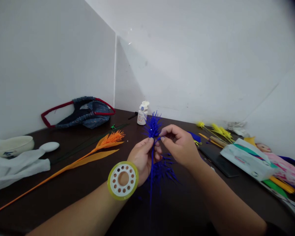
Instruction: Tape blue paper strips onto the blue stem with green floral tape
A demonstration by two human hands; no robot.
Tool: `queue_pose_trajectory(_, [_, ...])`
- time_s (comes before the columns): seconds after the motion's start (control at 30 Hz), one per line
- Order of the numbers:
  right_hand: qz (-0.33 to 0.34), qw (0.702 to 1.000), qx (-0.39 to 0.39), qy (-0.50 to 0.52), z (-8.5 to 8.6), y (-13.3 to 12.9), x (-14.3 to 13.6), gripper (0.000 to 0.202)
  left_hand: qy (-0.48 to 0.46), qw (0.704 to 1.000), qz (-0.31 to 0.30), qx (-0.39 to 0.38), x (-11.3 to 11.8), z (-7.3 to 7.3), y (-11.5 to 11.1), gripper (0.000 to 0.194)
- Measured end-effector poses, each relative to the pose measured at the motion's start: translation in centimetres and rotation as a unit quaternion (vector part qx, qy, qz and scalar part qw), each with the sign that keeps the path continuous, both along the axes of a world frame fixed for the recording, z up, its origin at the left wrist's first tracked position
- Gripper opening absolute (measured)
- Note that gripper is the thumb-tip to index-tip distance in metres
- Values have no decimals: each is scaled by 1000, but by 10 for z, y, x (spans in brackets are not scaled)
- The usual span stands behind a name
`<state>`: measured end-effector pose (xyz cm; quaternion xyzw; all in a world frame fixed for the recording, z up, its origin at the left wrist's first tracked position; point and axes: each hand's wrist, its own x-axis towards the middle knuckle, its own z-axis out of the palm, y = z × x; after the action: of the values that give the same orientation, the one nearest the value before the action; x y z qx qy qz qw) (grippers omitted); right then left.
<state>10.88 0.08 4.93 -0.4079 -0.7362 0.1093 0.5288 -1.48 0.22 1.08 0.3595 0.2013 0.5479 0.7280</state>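
Left hand (142,157) pinches stem (151,170) of blue spike (153,126), centre, head toward 12 o'clock. Right hand (180,146), stem's 3 o'clock, pinches blue strand (158,139). Spike likely light, bristles delicate: hold by stem. Beyond head, 11 o'clock: white bottle (142,116).

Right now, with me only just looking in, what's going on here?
A person is working on a blue spiky flower with both hands. The left hand holds it upright by the stem just below the head, while the right hand pinches a small blue strip beside that spot. A roll of tape sits at the left wrist. More blue spiky pieces are below the hands, and an orange flower lies on the dark table to the left.
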Motion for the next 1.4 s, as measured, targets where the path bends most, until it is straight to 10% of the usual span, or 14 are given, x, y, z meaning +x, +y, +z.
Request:
queue_pose_trajectory(0.47, [-29,994,89,-58,-7,2,-2,17,11,1000,13,16,3,0,-3,19])
queue_pose_trajectory(0.7, [25,985,-25,168,-19,4,-6,19,103,988,68,96,1,-3,0,20])
queue_pose_trajectory(0.9, [183,847,-268,421,-44,-18,-10,9,377,872,168,262,-14,6,2,24])
queue_pose_trajectory(1.03, [225,834,-289,412,-45,-30,-12,14,477,774,235,344,-17,12,-1,27])
queue_pose_trajectory(1.4, [127,845,-274,441,-50,-24,-9,12,524,756,171,354,-15,10,2,29])
